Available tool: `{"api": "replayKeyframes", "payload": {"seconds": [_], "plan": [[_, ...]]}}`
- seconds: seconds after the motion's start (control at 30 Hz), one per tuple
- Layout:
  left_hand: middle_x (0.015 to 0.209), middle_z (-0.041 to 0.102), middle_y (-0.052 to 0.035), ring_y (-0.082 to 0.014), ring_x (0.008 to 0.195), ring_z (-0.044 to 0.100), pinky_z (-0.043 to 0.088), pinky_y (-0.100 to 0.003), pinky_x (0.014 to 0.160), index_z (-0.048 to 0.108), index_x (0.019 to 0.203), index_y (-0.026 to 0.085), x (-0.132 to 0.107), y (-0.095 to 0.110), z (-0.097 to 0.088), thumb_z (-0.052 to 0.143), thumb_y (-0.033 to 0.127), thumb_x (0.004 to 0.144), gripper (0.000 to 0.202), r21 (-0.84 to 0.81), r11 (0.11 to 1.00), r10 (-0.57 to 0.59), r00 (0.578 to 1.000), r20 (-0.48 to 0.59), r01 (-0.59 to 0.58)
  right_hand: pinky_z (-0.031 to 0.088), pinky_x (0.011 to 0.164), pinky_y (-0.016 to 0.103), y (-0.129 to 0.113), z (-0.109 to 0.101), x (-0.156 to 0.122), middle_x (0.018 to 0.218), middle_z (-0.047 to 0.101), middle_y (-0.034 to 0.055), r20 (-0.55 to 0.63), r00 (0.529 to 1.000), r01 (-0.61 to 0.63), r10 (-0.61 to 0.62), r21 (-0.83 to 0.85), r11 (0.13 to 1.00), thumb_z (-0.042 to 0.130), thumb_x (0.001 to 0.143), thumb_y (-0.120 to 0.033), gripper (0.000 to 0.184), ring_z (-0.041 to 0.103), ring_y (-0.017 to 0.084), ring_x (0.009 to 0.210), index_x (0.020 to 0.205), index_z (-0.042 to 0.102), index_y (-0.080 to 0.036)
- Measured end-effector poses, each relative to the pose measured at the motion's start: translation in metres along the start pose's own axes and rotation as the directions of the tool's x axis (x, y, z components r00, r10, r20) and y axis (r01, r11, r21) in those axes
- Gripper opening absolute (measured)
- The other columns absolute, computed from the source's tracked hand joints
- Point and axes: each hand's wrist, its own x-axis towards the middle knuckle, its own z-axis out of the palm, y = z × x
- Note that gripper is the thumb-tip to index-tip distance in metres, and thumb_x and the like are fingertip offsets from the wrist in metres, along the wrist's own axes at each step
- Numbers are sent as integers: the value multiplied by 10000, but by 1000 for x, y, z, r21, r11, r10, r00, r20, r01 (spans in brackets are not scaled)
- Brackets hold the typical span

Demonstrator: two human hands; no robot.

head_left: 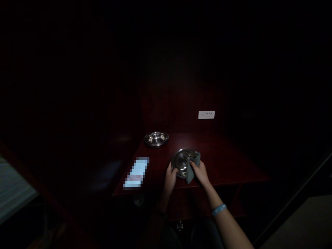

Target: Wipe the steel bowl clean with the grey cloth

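A round steel plate (181,161) lies upside down on the dark red table (223,162) near its front edge. My left hand (170,178) grips the plate's near left rim, fingers curled on it. My right hand (200,172) is closed on a grey cloth (192,168) and presses it against the plate's right side. A light blue band (218,209) sits on my right wrist.
A second steel bowl (156,138) stands upright at the table's far left. A pale blurred flat object (136,172) lies at the front left edge. A white socket panel (206,114) is on the wall behind. The surroundings are very dark.
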Motion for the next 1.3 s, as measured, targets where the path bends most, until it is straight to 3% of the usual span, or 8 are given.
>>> {"api": "replayKeyframes", "payload": {"seconds": [0.33, 0.57, 0.77, 1.1, 1.3], "plan": [[1300, 660, -109, -274, 1273, 568, 351, -430, 1157, 606, 1225, 172, 0, -9, -1, 629, 276, 756, 481, 97, 995, -12, 999, 45, 7, 528, 742, 325, 4, 1, 3, 830, 743, 54, -4, 1000, -17, 17, 23, 1000, 609, 771, -431, 280, 682, 234, 785, 853, 686, -175], [1531, 423, -132, -263, 1421, 414, 290, -416, 1201, 352, 1442, 223, 0, -16, 0, 674, 365, 786, 744, 84, 988, 119, 988, 96, -127, 544, 803, 342, 4, 2, 3, 909, 760, 70, -33, 999, -24, 27, 77, 997, 619, 770, -451, 303, 701, 252, 871, 888, 698, -183], [1452, 493, -144, -253, 1339, 507, 381, -410, 1139, 308, 1417, 227, -1, -20, 0, 715, 391, 772, 781, 86, 993, 69, 984, 164, -84, 553, 797, 353, 8, 2, 4, 924, 765, 68, -52, 998, -40, 44, 82, 996, 611, 773, -482, 333, 706, 259, 877, 896, 701, -186], [1376, 571, -145, -255, 1272, 564, 405, -407, 1111, 370, 1383, 199, -5, -14, -1, 667, 364, 794, 680, 172, 983, 31, 987, 159, -59, 555, 808, 356, 7, 3, 3, 925, 764, 67, -60, 998, -25, 29, 75, 997, 611, 776, -464, 322, 704, 256, 883, 916, 702, -189], [1429, 543, -140, -264, 1345, 505, 363, -397, 1151, 377, 1422, 188, -1, -21, -3, 669, 348, 759, 742, 141, 990, -8, 991, 133, -11, 547, 808, 340, 4, 3, 2, 926, 765, 64, -49, 998, -40, 44, 76, 996, 613, 770, -457, 311, 702, 248, 883, 899, 696, -187]]}}
